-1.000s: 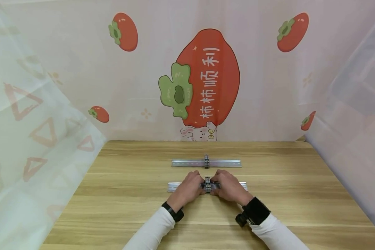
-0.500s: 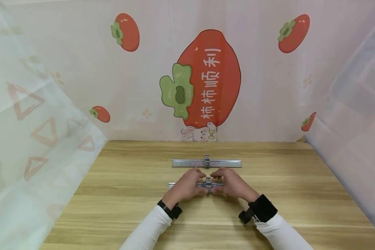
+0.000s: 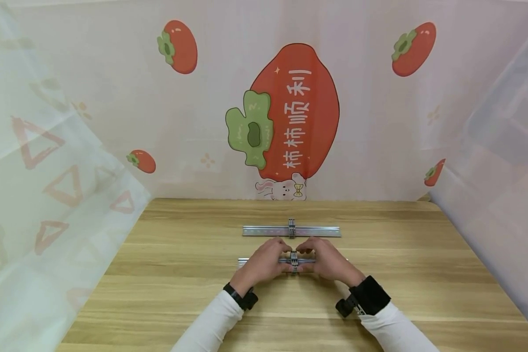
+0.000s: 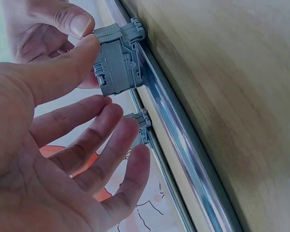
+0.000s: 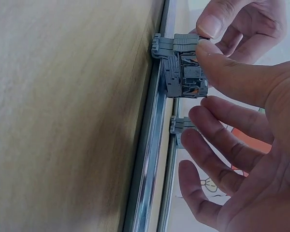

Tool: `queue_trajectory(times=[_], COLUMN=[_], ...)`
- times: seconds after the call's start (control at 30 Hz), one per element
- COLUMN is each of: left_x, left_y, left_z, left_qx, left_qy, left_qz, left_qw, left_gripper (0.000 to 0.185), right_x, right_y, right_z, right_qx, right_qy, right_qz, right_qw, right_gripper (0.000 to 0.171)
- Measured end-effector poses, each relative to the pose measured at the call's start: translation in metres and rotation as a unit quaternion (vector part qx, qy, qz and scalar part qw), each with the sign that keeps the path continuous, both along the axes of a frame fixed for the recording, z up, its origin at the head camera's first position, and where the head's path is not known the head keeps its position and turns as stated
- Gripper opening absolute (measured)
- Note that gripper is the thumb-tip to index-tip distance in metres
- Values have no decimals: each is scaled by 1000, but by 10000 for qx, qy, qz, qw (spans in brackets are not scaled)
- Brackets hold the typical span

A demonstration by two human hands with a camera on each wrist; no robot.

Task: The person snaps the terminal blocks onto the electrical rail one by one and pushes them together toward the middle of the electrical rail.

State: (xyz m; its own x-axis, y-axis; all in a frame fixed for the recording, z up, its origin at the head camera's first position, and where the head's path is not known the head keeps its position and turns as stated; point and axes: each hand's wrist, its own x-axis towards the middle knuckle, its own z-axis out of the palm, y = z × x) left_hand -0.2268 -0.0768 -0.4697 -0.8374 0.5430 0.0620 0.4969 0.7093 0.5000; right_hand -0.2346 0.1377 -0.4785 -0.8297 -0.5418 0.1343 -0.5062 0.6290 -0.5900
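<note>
Head view shows both hands lifted off the near DIN rail point(image 3: 264, 261) compared with a second ago, when they lay pressed flat over it; now only fingertips meet at the grey terminal block point(image 3: 294, 258), which sits mid-rail, apparently seated. The left hand point(image 3: 264, 264) and right hand point(image 3: 331, 263) each touch it with a thumb tip, other fingers spread loose. Wrist views add what the head camera cannot: the block point(image 5: 183, 72) clipped onto the rail's edge point(image 4: 174, 130). A far DIN rail point(image 3: 291, 231) carries its own block.
</note>
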Motion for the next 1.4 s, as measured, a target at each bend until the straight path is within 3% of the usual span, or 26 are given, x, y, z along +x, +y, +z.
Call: queue_trajectory(times=[0.6, 0.73, 0.87, 1.0, 1.1, 1.27, 1.4], left_x=[3, 6, 9, 11, 10, 3, -7], left_y=[3, -8, -35, -65, -80, -87, -86], left_z=[2, 2, 2, 2, 2, 0, -3], left_qx=[-606, -495, -572, -912, -987, -817, -773], left_qy=[281, 218, 228, 291, 234, 121, 65], left_qz=[32, 138, 409, 740, 839, 920, 1138], left_qw=[9978, 9984, 9973, 9927, 9913, 9923, 9905], left_gripper=[49, 58, 59, 47, 30, 14, 11], right_x=[2, 4, 7, 8, 8, 3, -6], right_y=[1, 9, 36, 72, 90, 100, 98], right_z=[-2, 0, 3, 4, 5, 4, 2], right_qx=[-116, -38, 516, 1198, 1292, 1166, 1152], right_qy=[-16, -13, 231, 218, -39, -155, -20], right_qz=[-77, -122, -334, -597, -682, -722, -734], right_qw=[9999, 9999, 9978, 9908, 9893, 9904, 9906], right_gripper=[41, 46, 53, 52, 41, 25, 24])
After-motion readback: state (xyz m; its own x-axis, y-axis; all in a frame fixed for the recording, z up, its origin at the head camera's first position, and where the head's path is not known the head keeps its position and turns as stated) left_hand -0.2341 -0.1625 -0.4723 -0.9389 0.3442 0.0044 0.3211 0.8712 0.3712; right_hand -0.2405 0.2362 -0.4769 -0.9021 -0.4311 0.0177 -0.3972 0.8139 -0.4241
